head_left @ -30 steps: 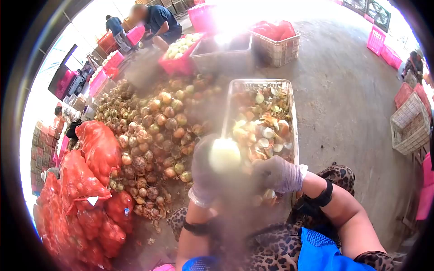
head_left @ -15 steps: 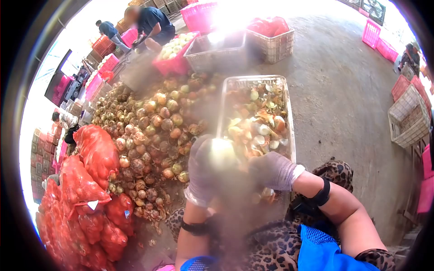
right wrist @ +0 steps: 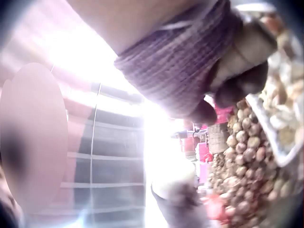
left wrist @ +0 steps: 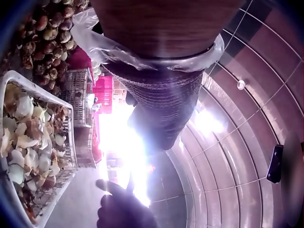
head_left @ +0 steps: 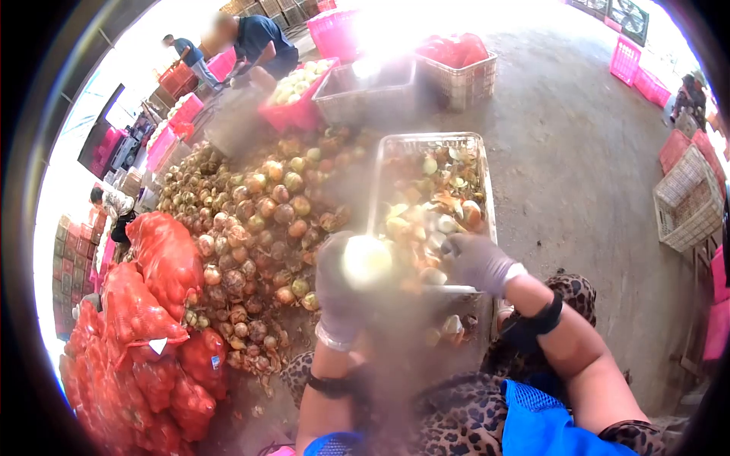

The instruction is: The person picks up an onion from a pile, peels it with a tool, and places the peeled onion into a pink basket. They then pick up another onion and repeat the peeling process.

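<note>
A peeled white onion rests in my gloved left hand, left of the crate of peelings. My gloved right hand is over the crate's near right corner, apart from the onion. In the right wrist view its fingers curl round a pale, handle-like thing; the far end is not clear. The same view shows the bright onion on my blurred left hand. My left hand hides the onion in the left wrist view, where my right hand is a dark silhouette.
Unpeeled onions lie heaped on the floor, with red net sacks at left. Beyond are a pink crate of peeled onions, a grey crate and one with red bags. Several people are farther off.
My right hand has moved from beside the onion rightward to the crate's edge, away from my left hand. The left hand still holds the onion.
</note>
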Demonstrator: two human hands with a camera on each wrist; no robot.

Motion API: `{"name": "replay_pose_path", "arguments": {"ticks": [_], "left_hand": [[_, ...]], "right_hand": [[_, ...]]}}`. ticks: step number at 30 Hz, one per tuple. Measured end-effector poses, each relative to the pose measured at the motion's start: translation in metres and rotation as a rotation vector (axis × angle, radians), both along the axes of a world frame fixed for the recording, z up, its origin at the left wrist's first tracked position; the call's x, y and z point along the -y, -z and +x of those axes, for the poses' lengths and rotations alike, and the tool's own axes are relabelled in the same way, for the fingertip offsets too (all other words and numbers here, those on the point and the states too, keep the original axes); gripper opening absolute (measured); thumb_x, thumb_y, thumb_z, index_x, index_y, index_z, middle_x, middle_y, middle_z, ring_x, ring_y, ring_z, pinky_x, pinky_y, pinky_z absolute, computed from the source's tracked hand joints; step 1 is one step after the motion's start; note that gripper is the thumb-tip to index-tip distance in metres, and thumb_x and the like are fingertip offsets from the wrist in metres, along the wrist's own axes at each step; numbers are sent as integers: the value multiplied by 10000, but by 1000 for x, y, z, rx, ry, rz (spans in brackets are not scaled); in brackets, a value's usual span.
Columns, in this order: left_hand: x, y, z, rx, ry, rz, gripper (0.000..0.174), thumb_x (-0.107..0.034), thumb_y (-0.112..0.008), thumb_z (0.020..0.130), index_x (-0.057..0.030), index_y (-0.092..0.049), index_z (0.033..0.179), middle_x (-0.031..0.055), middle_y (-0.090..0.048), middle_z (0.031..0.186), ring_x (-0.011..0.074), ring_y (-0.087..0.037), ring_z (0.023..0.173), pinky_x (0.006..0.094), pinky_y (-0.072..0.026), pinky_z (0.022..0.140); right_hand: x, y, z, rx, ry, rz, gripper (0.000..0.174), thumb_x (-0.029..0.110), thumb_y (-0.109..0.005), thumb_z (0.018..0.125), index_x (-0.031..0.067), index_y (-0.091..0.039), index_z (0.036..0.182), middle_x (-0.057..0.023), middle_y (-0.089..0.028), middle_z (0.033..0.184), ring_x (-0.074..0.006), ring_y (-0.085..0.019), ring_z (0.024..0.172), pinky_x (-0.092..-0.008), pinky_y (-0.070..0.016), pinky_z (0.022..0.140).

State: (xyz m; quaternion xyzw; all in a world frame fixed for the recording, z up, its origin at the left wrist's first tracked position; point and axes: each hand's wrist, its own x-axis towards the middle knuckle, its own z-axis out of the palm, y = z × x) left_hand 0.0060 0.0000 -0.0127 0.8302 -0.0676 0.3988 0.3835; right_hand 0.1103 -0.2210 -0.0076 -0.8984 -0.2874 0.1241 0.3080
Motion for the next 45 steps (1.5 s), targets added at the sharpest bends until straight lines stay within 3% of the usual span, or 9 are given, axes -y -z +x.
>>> {"name": "replay_pose_path", "arguments": {"ticks": [2,5,13,17,23,29,35,43,45], "left_hand": [[6,-12,-2,-9,-39,39,820,-151,-860,581,-52,-409,1259,125,-517,1170,213,-561,1031,340,-505,887],[8,-17,-5,-111,10,-55,876,-172,-898,544,-52,-413,1263,109,-518,1182,209,-559,1037,336,-508,890],[4,-11,-6,-358,272,-404,880,-205,-912,514,-49,-436,1237,81,-551,1134,183,-561,1033,321,-496,910],[7,-4,-2,-461,280,-309,772,-206,-876,560,-38,-463,1190,74,-558,1090,180,-565,1007,316,-495,888],[17,-15,-7,-414,204,-74,732,-207,-854,583,-36,-471,1183,63,-569,1064,181,-586,968,314,-514,848],[7,-6,-18,-627,395,-647,832,-151,-875,533,-58,-453,1244,50,-572,1106,179,-579,1031,324,-509,900],[19,-12,-19,-667,474,-670,895,-100,-898,487,-56,-445,1257,57,-567,1128,181,-559,1068,332,-500,915],[29,-40,-20,-691,569,-943,883,-130,-890,495,-55,-451,1258,62,-591,1118,187,-596,1018,329,-518,883],[33,-51,-21,-660,635,-989,890,-147,-896,489,-57,-454,1257,61,-588,1131,186,-591,1029,329,-513,891]], "right_hand": [[-4,1,-12,66,16,-208,320,202,-600,845,42,-613,1121,-114,-645,811,-202,-630,752,-292,-495,695],[6,-17,-14,-484,-121,505,408,178,-639,809,76,-595,1202,-148,-648,800,-217,-639,711,-324,-497,661],[-19,-40,-47,179,-183,225,717,302,-691,771,146,-384,1399,-174,-617,696,-342,-624,594,-420,-496,540],[-18,-19,-46,366,-256,149,656,214,-615,758,29,-380,1342,-245,-559,1015,-345,-633,699,-399,-498,491],[-16,-24,-42,356,-303,65,667,264,-637,755,15,-389,1322,-194,-605,851,-310,-620,581,-383,-494,491],[-11,-22,-28,276,-282,74,587,377,-649,772,55,-445,1218,-105,-603,668,-303,-627,567,-383,-485,483],[-15,-20,-33,355,-338,78,535,343,-639,763,90,-460,1199,-93,-609,672,-299,-621,545,-390,-486,478],[4,28,54,32,10,-632,269,108,-536,879,77,-662,1115,-130,-555,1261,-246,-660,940,-343,-553,805],[7,43,57,201,-125,-658,269,103,-537,873,85,-673,1104,-129,-587,1212,-247,-661,941,-343,-553,810]]}}
